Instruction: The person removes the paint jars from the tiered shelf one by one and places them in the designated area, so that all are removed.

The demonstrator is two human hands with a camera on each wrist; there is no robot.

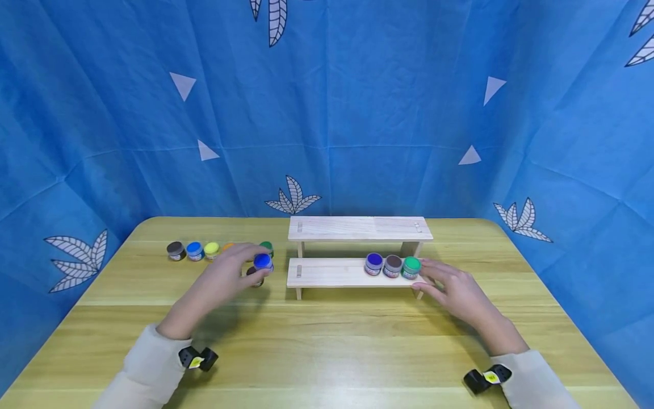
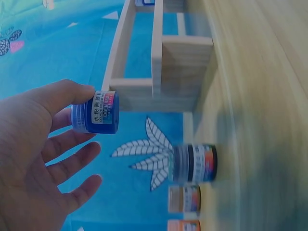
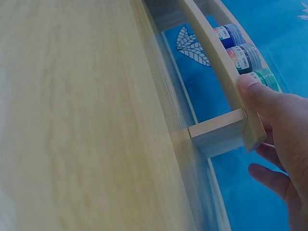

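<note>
My left hand (image 1: 225, 276) pinches a blue paint jar (image 2: 102, 113) between thumb and index finger, above the table, the other fingers spread. A dark paint jar (image 1: 255, 277) stands on the table just below it. At the right end of the wooden two-step rack's (image 1: 327, 272) lower step is my right hand (image 1: 457, 287). Its thumb lies at the step's front edge, its fingers against the right side of a green paint jar (image 1: 411, 267); whether it grips the jar or only touches it is unclear. Left of that stand a brown jar (image 1: 392, 266) and a violet-blue jar (image 1: 373, 264).
Toward the back left, a row of paint jars includes a black one (image 1: 176, 250), a blue one (image 1: 195, 250), a yellow one (image 1: 212, 250) and a green one (image 1: 267, 247). My left hand partly hides this row. A blue curtain (image 1: 357, 113) hangs behind the table (image 1: 327, 352).
</note>
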